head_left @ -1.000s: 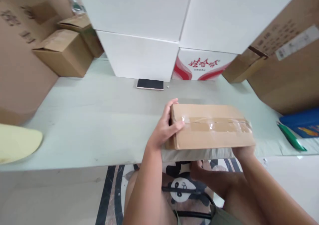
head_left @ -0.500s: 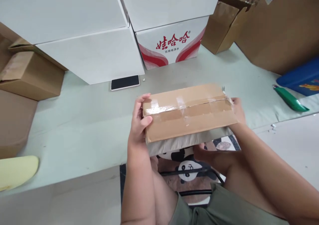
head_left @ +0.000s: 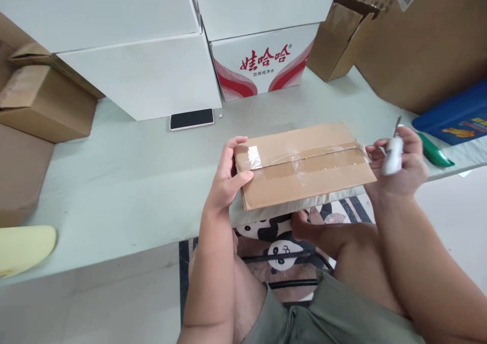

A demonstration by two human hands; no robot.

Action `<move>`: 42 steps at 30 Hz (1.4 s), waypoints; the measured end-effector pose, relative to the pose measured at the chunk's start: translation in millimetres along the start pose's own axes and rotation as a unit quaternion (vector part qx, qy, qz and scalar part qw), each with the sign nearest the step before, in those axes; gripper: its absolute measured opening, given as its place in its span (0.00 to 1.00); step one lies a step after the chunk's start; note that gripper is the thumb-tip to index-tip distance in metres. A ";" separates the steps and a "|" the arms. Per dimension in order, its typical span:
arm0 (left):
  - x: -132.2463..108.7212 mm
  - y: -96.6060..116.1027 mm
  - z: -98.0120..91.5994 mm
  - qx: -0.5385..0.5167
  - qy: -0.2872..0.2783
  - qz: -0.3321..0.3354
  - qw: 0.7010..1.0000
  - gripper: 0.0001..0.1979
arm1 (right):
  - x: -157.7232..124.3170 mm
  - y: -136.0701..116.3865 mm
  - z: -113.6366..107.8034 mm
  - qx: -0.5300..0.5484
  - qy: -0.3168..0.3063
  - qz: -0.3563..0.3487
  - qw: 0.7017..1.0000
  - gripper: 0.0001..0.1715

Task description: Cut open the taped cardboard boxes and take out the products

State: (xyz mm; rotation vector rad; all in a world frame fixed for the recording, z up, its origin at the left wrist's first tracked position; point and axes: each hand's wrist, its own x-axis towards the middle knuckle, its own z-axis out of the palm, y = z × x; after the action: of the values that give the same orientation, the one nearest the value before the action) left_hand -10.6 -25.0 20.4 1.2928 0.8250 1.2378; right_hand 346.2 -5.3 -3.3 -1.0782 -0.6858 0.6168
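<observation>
A flat brown cardboard box [head_left: 304,174], sealed along its top with clear tape, lies at the near edge of the pale green table [head_left: 125,181]. My left hand [head_left: 227,176] grips the box's left end, thumb on top. My right hand [head_left: 399,164] is off the box's right end, closed round a small white cutter [head_left: 391,153] whose thin blade points up.
A phone [head_left: 192,119] lies face up behind the box. White cartons [head_left: 144,75] and a red-and-white carton [head_left: 262,62] stand at the back. Brown boxes sit at left [head_left: 45,103] and right [head_left: 418,44]. A green tool [head_left: 433,153] and blue pack [head_left: 456,115] lie right.
My right hand has let go of the box's right end and now holds the white cutter up beside it. The box has shifted slightly right. My left hand keeps its grip.
</observation>
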 end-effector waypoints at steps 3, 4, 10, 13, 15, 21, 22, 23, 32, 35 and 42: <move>-1.5 -0.6 1.9 0.004 0.011 -0.002 1.000 0.30 | -22.0 -37.6 15.6 0.101 0.131 0.067 0.984 0.26; -2.0 -1.8 2.2 0.001 0.017 -0.002 1.000 0.30 | -30.1 -47.7 19.0 0.107 0.127 0.046 0.985 0.22; -0.9 -14.3 3.4 -0.036 0.044 0.048 0.997 0.34 | -71.3 -90.7 34.3 0.064 -0.188 -0.169 0.965 0.18; 3.8 -19.2 7.3 -0.052 0.020 0.062 0.996 0.35 | -89.1 -110.7 45.3 -0.013 -0.241 -0.207 0.948 0.17; 6.8 -21.4 11.8 -0.074 -0.001 0.063 0.995 0.34 | -100.3 -120.1 49.5 -0.089 -0.247 -0.202 0.944 0.12; 6.8 -22.5 24.2 -0.123 0.007 0.054 0.991 0.31 | -117.1 -125.7 40.9 -0.225 -0.348 -0.178 0.892 0.10; 6.2 -22.1 25.0 -0.124 0.010 0.053 0.991 0.31 | -117.4 -125.9 39.5 -0.235 -0.353 -0.182 0.887 0.10; 5.8 -21.7 25.4 -0.124 0.012 0.051 0.991 0.31 | -117.3 -126.4 38.9 -0.245 -0.353 -0.186 0.884 0.10; 9.3 -23.4 18.7 -0.126 -0.001 0.044 0.991 0.32 | -114.3 -130.1 46.1 -0.305 -0.425 -0.203 0.828 0.11; 8.6 -24.2 17.5 -0.109 0.000 0.043 0.993 0.33 | -115.0 -129.7 46.4 -0.317 -0.426 -0.218 0.819 0.12; 8.6 -26.7 16.6 -0.079 0.016 0.044 0.996 0.34 | -113.5 -127.6 46.3 -0.328 -0.463 -0.265 0.779 0.17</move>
State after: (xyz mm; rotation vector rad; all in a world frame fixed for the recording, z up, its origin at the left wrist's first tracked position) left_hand 12.3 -16.7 -1.2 1.1956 0.6834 1.3691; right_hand 253.4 -107.5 107.3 -1.0833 -2.1182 0.3762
